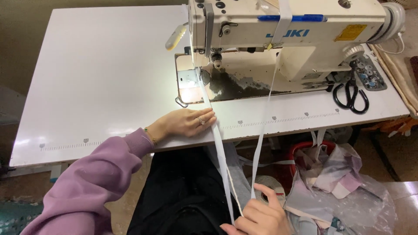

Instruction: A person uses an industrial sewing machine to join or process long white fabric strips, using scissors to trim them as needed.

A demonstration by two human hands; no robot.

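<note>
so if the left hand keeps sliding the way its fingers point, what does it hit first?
The left hand points right along the table's front edge; its fingertips already touch the white strip. Beyond that, bare white table, apparently free as far as the black scissors.

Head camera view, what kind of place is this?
Probably a sewing workshop: an industrial sewing machine set into a white table, black scissors, and both hands guiding white tape toward the needle.

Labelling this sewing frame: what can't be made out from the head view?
- Needle: hidden behind the sewing machine head and lamp glare.
- Right hand: cut off by the bottom edge; its grip on the white tape is partly out of frame.
- Scissors: blades tucked against the machine base.
- Bags under the table: contents unclear.
</note>
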